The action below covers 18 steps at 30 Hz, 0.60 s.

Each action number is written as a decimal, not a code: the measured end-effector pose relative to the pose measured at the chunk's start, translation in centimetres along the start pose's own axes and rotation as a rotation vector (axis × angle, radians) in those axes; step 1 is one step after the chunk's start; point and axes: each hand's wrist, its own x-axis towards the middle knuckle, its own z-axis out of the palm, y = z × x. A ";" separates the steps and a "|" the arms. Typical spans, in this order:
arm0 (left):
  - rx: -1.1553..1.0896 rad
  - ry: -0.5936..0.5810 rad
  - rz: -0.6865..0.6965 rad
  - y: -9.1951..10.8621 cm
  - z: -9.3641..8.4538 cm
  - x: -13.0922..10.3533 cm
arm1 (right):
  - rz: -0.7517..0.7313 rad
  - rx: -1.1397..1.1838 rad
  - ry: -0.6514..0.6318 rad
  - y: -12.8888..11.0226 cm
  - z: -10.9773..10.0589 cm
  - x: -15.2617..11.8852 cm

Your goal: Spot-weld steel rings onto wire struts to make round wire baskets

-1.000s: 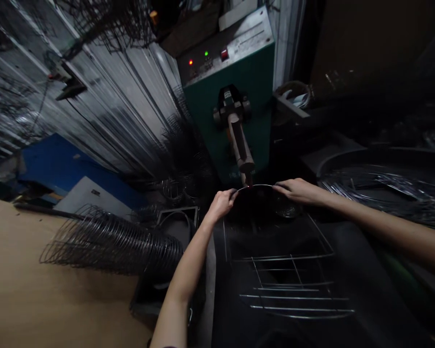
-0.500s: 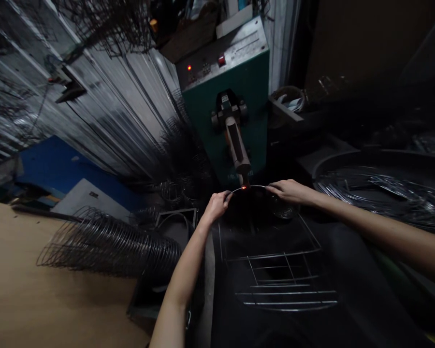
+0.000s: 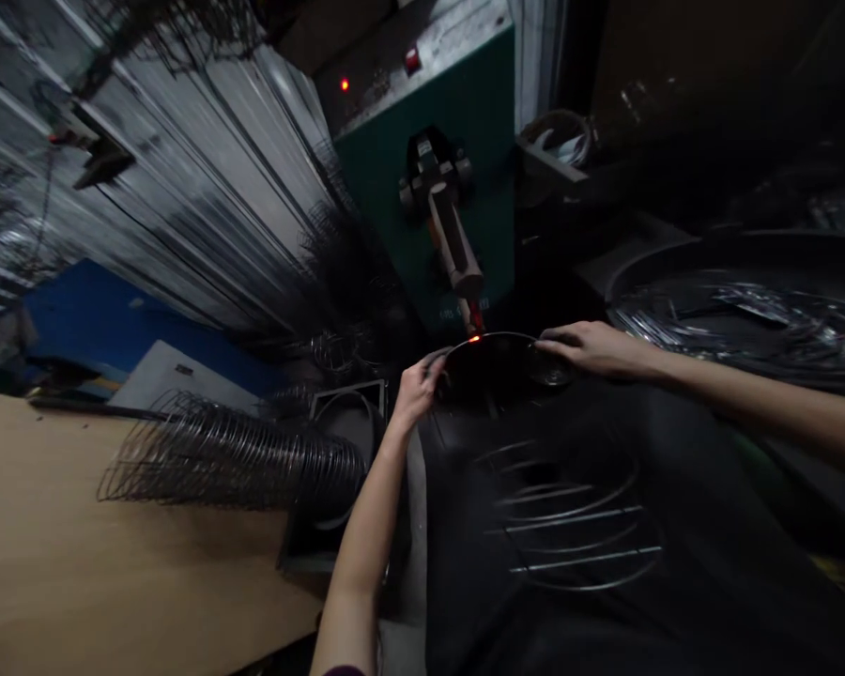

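Note:
My left hand (image 3: 415, 390) is closed, its fingers pinching a thin curved metal wire (image 3: 507, 334) at its left. On the other side, my right hand (image 3: 598, 349) grips the same wire between thumb and fingers. Between the hands, the wire meets the electrode tip (image 3: 473, 314) of a spot welder (image 3: 387, 188), and an orange-red glow shows at the contact. Lower down, over a dark apron or cloth, hangs a rounded wire frame (image 3: 584, 559) with several crossbars, blurred. Whether it joins the held wire I cannot tell.
At left, a row of wire rings (image 3: 232, 451) hangs on a rod above a wooden board (image 3: 56, 545). A dark round tub (image 3: 648, 249) of loose wires stands at right. Behind are a blue panel (image 3: 105, 310) and a corrugated metal wall (image 3: 218, 178).
The view has shifted, with the welder now higher in it. My hands sit slightly farther apart on the wire. The wire frame below has turned, and its bars look different.

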 end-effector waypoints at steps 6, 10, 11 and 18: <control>-0.783 0.092 -0.674 -5.4 6.6 -11.0 | 0.020 -0.052 0.253 1.3 -2.0 -4.2; -1.045 -0.149 -0.812 -6.6 12.2 -12.3 | -0.013 0.015 0.384 3.3 -1.1 -5.3; -1.061 -0.110 -0.778 -6.6 12.8 -11.7 | -0.032 0.053 0.415 3.6 -0.5 -5.4; -0.881 0.186 -0.617 -9.2 10.4 -5.5 | 0.019 0.296 0.500 10.1 2.3 -8.1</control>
